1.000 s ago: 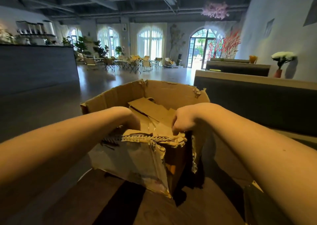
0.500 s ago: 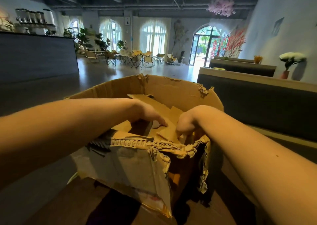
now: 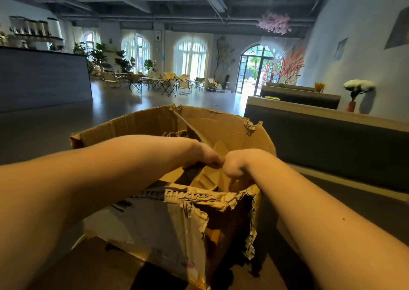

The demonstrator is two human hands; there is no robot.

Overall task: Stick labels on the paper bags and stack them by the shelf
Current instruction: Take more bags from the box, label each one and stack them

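Bags down in box, at 6 o'clock just under both grips. Left grip curls over bag's top edge; right grip curled tight, touching left, hold hidden. Pull probably goes upward.

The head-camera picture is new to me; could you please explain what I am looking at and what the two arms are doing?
There is no machine here: a person wears a wide-angle camera on the head, looking forward and down, so the arms are the person's own. In front stands a torn cardboard box on a dark surface. Both hands reach into it, where flat brown paper bags lie. The left hand pinches the edge of one bag; the right hand is curled beside it, but whether it holds anything is hidden.
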